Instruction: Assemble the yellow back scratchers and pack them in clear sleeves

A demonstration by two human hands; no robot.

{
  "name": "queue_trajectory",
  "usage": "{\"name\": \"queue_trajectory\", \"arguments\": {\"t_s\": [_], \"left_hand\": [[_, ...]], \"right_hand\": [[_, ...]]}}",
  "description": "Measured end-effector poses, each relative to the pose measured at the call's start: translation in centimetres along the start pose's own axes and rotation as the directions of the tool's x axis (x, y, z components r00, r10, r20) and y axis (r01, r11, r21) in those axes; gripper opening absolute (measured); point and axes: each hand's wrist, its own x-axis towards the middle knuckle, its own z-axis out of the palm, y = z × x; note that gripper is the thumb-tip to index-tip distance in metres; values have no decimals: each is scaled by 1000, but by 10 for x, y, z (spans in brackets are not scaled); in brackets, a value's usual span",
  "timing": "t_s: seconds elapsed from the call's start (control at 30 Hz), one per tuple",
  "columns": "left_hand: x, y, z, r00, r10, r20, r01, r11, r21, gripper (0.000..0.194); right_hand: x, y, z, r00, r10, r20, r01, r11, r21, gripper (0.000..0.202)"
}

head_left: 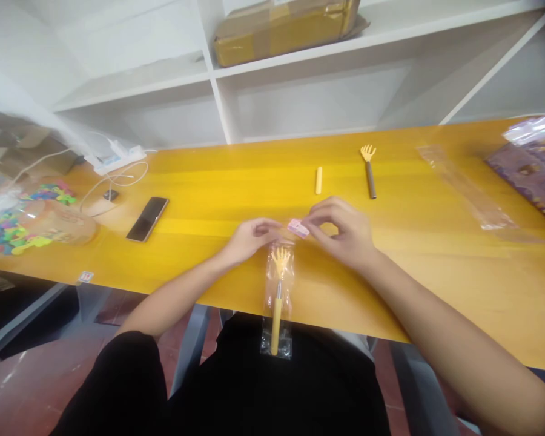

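Note:
In front of me a yellow-handled back scratcher [277, 309] with a hand-shaped head lies inside a clear plastic bag [289, 297]. The bag's lower end hangs past the table's front edge. My left hand [254, 237] has thumb and fingers closed at the bag's top edge. With thumb and forefinger, my right hand [345, 233] pinches a small pink printed label [298, 227] just above the bag. The writing on the label is too small to read. Farther back lie a dark-handled back scratcher [370, 175] and a short yellow stick [318, 180].
On the left are a phone [148, 219], a white power strip [118, 158] with cables, and a tipped plastic jar [59, 221] with colourful small pieces. To the right lie a flat clear bag [472, 191] and a purple package [531, 172]. White shelves [327, 51] hold a taped carton [286, 30].

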Motion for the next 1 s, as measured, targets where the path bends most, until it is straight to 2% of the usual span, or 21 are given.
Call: {"name": "queue_trajectory", "arguments": {"t_s": [0.07, 0.17, 0.23, 0.3, 0.43, 0.6, 0.7, 0.8, 1.0], "left_hand": [[1, -2, -1, 999, -32, -10, 31, 997, -74, 40], [0, -2, -1, 997, -72, -6, 70, 981, -178, 36], [0, -1, 0, 997, -76, -15, 72, 977, -200, 31], [-1, 1, 1, 997, -76, -23, 70, 978, -198, 28], [-3, 6, 5, 997, -75, -28, 67, 974, -217, 25], [-5, 12, 8, 998, -50, -29, 42, 976, -214, 25], [-6, 13, 8, 1000, -29, -7, 27, 981, -194, 26], [-7, 12, 6, 999, -18, 27, 22, 987, -159, 34], [-8, 7, 7, 996, 38, 80, -37, 999, -11, 54]], "right_hand": [[-4, -6, 2, 988, -119, 102, 115, 992, 43, 10], [-9, -7, 8, 930, -257, 263, 249, 966, 66, 7], [-10, -5, 12, 905, -298, 303, 309, 951, 11, 11], [-11, -3, 15, 905, -299, 302, 331, 941, -61, 13], [-11, 2, 14, 919, -227, 324, 292, 942, -166, 9], [-11, 1, 13, 919, -191, 345, 275, 937, -214, 7], [-10, 0, 13, 933, -110, 343, 204, 946, -250, 11], [-11, 2, 14, 952, -28, 303, 110, 960, -257, 15], [-13, 4, 14, 984, 51, 169, -20, 983, -181, 13]]}}
